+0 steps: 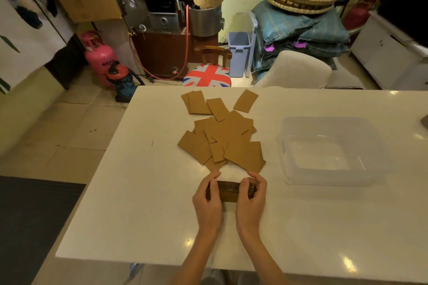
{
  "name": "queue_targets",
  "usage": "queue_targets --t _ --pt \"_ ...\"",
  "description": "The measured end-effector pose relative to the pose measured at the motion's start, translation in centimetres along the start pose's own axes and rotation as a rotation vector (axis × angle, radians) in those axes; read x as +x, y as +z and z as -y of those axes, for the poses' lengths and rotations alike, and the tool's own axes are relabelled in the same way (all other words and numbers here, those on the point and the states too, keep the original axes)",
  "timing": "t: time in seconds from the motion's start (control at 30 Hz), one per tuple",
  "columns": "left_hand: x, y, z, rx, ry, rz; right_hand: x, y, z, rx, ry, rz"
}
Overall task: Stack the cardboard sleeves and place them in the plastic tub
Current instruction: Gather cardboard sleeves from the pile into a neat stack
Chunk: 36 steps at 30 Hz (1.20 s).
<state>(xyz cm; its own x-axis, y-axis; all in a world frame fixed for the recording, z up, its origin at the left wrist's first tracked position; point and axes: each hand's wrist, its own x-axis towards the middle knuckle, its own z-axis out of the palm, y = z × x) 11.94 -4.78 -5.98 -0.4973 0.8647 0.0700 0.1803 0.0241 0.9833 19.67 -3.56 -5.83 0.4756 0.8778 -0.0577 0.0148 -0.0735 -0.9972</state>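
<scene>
The fingers (215, 174) of the left hand (208, 202) curl over the left end of a stack of cardboard sleeves (229, 191), and the fingers (256, 177) of the right hand (251, 199) curl over its right end, so both hands grip it between them. The stack is brown, flat and squared, its layered edges facing the camera. It rests on the white counter (139, 192) around the middle of its width, closer to the near edge than the far one. Just beyond the fingertips lies a loose heap of sleeves (222, 139), tan, flattened, overlapping at all angles and reaching almost to the far edge, with one lying apart at the back. Toward the right edge, level with the heap, sits the clear plastic tub (328, 120), open-topped and holding nothing. The bare counter between stack and tub has nothing on it. Past the far edge stands a stool (207, 77) with a flag-patterned seat.
</scene>
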Motion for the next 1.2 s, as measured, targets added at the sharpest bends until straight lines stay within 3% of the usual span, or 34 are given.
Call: queue_targets --t 0.07,0.23,0.57,0.67,0.83,1.2 --pt "0.1 0.6 -0.7 -0.078 -0.065 -0.062 -0.2 0.3 -0.1 -0.002 -0.002 -0.025" --pt "1.4 0.9 -0.6 0.029 -0.095 -0.142 -0.3 0.5 0.2 0.017 0.007 -0.043" --pt "0.5 1.5 -1.5 -0.137 -0.138 -0.070 0.4 0.0 0.1 -0.035 0.022 0.052" --pt "0.8 1.7 -1.7 -0.107 -0.137 -0.029 0.9 -0.2 0.4 0.031 0.038 0.072" --pt "1.0 2.6 -1.9 -0.142 -0.151 -0.094 1.1 -0.1 0.6 0.070 0.065 0.001" --pt "0.9 2.3 -0.9 -0.033 -0.122 -0.058 1.1 -0.6 -0.1 -0.052 0.028 0.081"
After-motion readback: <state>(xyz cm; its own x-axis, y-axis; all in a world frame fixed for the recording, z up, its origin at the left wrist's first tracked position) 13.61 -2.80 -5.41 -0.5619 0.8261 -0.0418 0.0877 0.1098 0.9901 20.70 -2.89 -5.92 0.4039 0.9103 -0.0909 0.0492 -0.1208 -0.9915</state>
